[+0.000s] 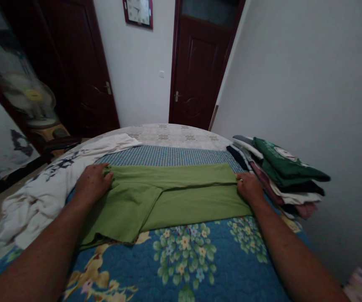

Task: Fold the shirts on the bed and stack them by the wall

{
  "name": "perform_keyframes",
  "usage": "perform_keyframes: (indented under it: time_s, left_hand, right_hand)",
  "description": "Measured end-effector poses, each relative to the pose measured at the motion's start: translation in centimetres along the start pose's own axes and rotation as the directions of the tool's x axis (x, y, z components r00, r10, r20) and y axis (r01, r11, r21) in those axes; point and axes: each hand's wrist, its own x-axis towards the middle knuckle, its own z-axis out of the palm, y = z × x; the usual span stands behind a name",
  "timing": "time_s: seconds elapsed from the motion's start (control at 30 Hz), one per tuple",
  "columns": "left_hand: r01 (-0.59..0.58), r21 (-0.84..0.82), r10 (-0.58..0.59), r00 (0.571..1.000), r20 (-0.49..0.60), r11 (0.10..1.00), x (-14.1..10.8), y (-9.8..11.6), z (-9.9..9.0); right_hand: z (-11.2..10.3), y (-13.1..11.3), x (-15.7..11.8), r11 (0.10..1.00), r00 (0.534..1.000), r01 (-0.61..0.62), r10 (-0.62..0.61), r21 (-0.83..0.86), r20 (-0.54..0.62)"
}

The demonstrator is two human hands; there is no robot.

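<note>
A green garment (196, 197) lies flat on a blue floral quilt (183, 260), its upper part folded over in a long strip and a sleeve-like flap spread at the left. My left hand (94, 182) pinches the garment's upper left corner, fingers closed on the cloth. At the opposite end, my right hand (249, 186) grips the right edge of the folded strip between thumb and fingers.
Folded clothes are stacked at the right, a green one (287, 163) on top, beside the wall. A crumpled white garment (58, 180) lies at the left. Behind the quilt is a patterned pale cover (165, 132). A fan (32, 95) stands far left.
</note>
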Motion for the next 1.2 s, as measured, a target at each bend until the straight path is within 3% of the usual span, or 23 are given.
perform_keyframes:
  time_s: [0.1, 0.17, 0.27, 0.4, 0.53, 0.67, 0.77, 0.9, 0.97, 1.07, 1.2]
  left_hand:
    - [-0.257, 0.006, 0.257, 0.966, -0.034, 0.966, -1.0, 2.4, 0.1]
    - [-0.399, -0.069, 0.402, 0.915, 0.039, 0.914, -2.1, 4.5, 1.1]
    - [-0.535, -0.140, 0.553, 0.813, 0.185, 0.833, -4.2, 7.5, 3.6]
    - [-0.600, -0.159, 0.614, 0.712, 0.342, 0.784, -6.1, 8.8, 6.1]
    - [-0.645, -0.188, 0.658, 0.640, 0.397, 0.740, -6.0, 8.0, 6.1]
    - [-0.651, -0.166, 0.651, 0.635, 0.416, 0.741, -6.0, 7.6, 5.9]
    - [-0.608, -0.077, 0.575, 0.692, 0.438, 0.790, -6.4, 7.8, 6.0]
    - [-0.488, 0.101, 0.405, 0.808, 0.429, 0.867, -6.9, 8.1, 6.0]
    - [-0.438, 0.154, 0.340, 0.838, 0.427, 0.886, -7.1, 8.3, 5.8]
    - [-0.414, 0.173, 0.305, 0.843, 0.443, 0.894, -7.2, 8.7, 5.4]
    - [-0.401, 0.173, 0.281, 0.835, 0.472, 0.900, -7.3, 9.1, 5.1]
  right_hand:
    - [-0.5, -0.1, 0.3, 0.997, 0.996, -0.072, 0.074, 0.033, -0.047]
    - [-0.7, -0.5, 0.7, 0.991, 0.987, -0.094, 0.105, 0.092, -0.122]
    - [-0.7, -2.3, 1.3, 0.972, 0.984, 0.003, 0.039, 0.233, -0.175]
    - [0.3, -7.8, 1.8, 0.904, 0.990, 0.130, -0.096, 0.408, -0.103]
    - [1.6, -15.8, 2.4, 0.861, 0.976, 0.181, -0.218, 0.476, 0.023]
    - [3.3, -23.1, 2.9, 0.856, 0.949, 0.192, -0.286, 0.479, 0.131]
    - [5.4, -25.9, 2.7, 0.879, 0.957, 0.085, -0.203, 0.470, 0.207]
    - [7.5, -25.4, 2.6, 0.853, 0.983, 0.032, -0.122, 0.521, 0.140]
    - [7.1, -23.7, 3.1, 0.897, 0.969, -0.062, -0.050, 0.438, 0.241]
    - [5.2, -19.7, 4.3, 0.961, 0.882, -0.223, 0.127, 0.165, 0.454]
    - [2.8, -12.5, 5.5, 0.949, 0.803, -0.310, 0.290, -0.052, 0.521]
